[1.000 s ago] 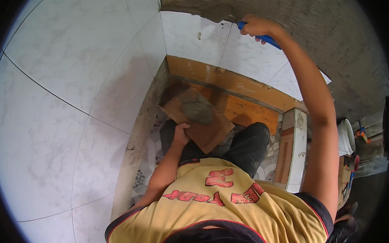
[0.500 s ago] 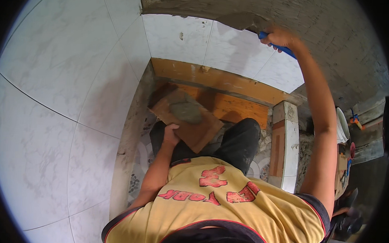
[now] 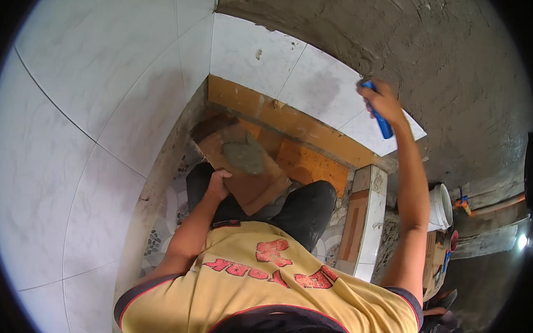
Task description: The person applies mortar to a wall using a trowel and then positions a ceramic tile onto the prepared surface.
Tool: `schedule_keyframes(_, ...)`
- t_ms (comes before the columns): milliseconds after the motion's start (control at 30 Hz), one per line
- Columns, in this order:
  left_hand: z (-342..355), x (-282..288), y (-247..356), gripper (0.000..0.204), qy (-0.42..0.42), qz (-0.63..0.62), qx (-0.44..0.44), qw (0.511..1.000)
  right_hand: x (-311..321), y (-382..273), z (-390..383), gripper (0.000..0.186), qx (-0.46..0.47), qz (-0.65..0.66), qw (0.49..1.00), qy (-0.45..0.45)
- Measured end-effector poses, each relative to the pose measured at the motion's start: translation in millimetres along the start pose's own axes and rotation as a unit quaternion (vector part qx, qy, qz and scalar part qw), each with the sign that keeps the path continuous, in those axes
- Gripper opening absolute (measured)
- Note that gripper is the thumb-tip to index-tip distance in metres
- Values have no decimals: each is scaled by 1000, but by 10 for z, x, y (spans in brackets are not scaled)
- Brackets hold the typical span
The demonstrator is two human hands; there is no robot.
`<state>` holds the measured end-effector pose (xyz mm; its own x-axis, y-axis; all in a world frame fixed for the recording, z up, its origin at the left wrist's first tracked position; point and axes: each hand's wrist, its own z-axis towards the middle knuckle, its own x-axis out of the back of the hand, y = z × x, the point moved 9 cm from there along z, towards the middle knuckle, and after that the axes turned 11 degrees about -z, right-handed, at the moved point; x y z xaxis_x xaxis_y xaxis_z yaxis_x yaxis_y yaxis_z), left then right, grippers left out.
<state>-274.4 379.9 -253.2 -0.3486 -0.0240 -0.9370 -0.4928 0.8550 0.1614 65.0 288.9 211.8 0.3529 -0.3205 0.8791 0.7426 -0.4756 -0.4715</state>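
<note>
Yellow shirt w/ red lettering; dk, red-piped sleeve trim; dk trousers

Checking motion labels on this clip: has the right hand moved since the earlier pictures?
Yes. The right hand has moved rightward along the row of white wall tiles, closer to that row's right end.

blue handle: looks like smooth plastic, slight sheen. brown board: matt, wood or similar, can't tell. grey mortar on it: matt, lumpy. wall tiles: smooth, glossy, marbled. cement wall: rough, matt, ridged. orange plank: scuffed wood. shirt: matt cloth. bucket: smooth plastic-looking.
</note>
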Motion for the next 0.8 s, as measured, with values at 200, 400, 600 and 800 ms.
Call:
schedule_keyframes(200,-27,-51,-23,62,-21,2,22,1000,-1034,-1067,737,51,182,-147,971,46)
schedule_keyframes(400,-75,47,56,59,4,-9,-13,1000,-1749,-1753,1275,58,154,-158,975,-21)
schedule_keyframes(600,-87,-18,50,56,28,-25,-5,999,-1576,-1762,1397,57,160,-191,966,75)
schedule_keyframes(800,4,378,131,53,42,-52,-12,998,-1173,-1623,1083,49,166,-209,955,128)
